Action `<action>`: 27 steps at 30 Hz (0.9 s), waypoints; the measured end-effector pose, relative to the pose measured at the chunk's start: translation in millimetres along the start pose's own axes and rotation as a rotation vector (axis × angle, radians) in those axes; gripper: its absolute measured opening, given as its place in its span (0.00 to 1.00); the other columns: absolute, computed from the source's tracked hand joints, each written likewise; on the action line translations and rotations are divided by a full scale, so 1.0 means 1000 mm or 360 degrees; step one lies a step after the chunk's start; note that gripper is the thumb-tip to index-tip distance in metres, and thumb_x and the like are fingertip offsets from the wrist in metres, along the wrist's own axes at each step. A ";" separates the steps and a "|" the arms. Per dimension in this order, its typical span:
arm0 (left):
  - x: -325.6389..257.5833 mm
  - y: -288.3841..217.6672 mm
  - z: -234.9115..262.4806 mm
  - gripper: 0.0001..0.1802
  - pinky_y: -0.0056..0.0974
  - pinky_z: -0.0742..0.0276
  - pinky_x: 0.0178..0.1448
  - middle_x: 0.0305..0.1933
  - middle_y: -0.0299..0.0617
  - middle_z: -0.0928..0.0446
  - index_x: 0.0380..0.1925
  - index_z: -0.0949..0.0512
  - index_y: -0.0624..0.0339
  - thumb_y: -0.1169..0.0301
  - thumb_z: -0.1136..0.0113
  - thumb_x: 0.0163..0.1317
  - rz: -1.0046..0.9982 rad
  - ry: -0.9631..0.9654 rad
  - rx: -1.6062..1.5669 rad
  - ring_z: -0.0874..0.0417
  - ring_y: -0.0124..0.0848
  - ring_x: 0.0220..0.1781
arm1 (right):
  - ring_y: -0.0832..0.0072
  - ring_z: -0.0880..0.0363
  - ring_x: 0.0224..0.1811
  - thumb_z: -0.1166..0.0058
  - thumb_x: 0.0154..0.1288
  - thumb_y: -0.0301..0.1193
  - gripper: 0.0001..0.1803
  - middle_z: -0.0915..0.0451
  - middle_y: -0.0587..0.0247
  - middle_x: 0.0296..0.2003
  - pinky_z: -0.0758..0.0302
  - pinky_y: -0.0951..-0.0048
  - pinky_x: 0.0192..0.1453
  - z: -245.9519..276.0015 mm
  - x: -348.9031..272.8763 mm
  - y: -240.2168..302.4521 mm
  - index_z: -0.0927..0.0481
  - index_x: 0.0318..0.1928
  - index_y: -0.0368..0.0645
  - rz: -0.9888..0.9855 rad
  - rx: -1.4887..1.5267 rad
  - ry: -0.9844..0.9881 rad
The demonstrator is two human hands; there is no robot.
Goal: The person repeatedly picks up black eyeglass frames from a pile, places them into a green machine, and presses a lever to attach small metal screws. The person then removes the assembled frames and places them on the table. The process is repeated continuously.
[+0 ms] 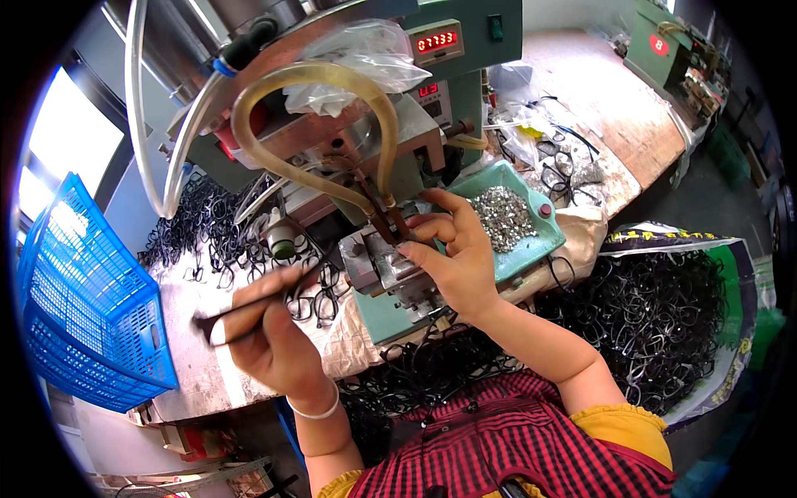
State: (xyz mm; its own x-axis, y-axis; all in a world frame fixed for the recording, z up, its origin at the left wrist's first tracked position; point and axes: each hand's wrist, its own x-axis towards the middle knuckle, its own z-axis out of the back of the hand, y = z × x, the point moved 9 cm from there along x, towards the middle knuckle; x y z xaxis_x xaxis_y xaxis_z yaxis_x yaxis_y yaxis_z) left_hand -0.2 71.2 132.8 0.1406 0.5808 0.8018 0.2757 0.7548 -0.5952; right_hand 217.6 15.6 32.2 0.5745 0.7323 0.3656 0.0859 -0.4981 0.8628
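Note:
My left hand [278,340] is closed round a thin black eyeglass-frame piece [249,309], left of the bench machine; motion blurs both. At the machine's metal fixture [365,264], my right hand [457,257] has its thumb and fingers drawn together right beside the copper-coloured electrodes [383,222]. Whatever sits between those fingertips is too small and shaded to make out. A looped yellowish hose [246,108] runs down to the electrodes. Just right of my right hand stands a green tray [540,241] with a heap of small shiny metal parts [502,217].
Black eyeglass frames [207,220] pile up on the bench's left, with a blue plastic basket [91,290] at its edge. A large open sack [664,324] full of black frames stands to the right. More frames lie across my lap. Green control boxes with red displays [436,41] stand behind.

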 end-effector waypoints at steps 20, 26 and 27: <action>-0.049 -0.018 -0.076 0.11 0.47 0.20 0.54 0.45 0.39 0.12 0.37 0.12 0.54 0.76 0.27 0.52 -0.0498 0.0962 0.0556 0.15 0.39 0.43 | 0.65 0.21 0.62 0.41 0.64 0.20 0.28 0.18 0.56 0.56 0.28 0.64 0.68 0.075 0.013 0.032 0.26 0.65 0.43 0.0296 -0.0975 -0.0116; -0.061 -0.010 -0.080 0.13 0.49 0.19 0.54 0.45 0.35 0.13 0.37 0.11 0.51 0.72 0.24 0.49 -0.0466 0.0989 0.0592 0.17 0.39 0.43 | 0.63 0.17 0.50 0.34 0.57 0.25 0.23 0.15 0.56 0.42 0.24 0.65 0.57 0.159 -0.020 0.022 0.19 0.56 0.44 -0.0114 -0.1706 -0.0210; -0.058 -0.009 -0.082 0.13 0.49 0.19 0.54 0.45 0.35 0.13 0.37 0.11 0.51 0.72 0.24 0.49 -0.0469 0.0986 0.0587 0.17 0.39 0.43 | 0.60 0.19 0.44 0.29 0.53 0.31 0.22 0.16 0.56 0.36 0.23 0.61 0.52 0.153 -0.024 0.025 0.16 0.50 0.44 -0.0141 -0.2063 -0.0088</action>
State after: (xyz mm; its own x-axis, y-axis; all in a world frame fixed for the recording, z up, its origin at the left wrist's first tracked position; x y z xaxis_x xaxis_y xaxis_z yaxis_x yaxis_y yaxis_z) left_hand 66.6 5.6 95.9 0.6463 0.1460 0.7490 0.0654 0.9673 -0.2451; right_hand 330.6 -85.9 -8.8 0.6428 0.7039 0.3021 -0.7014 0.3824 0.6015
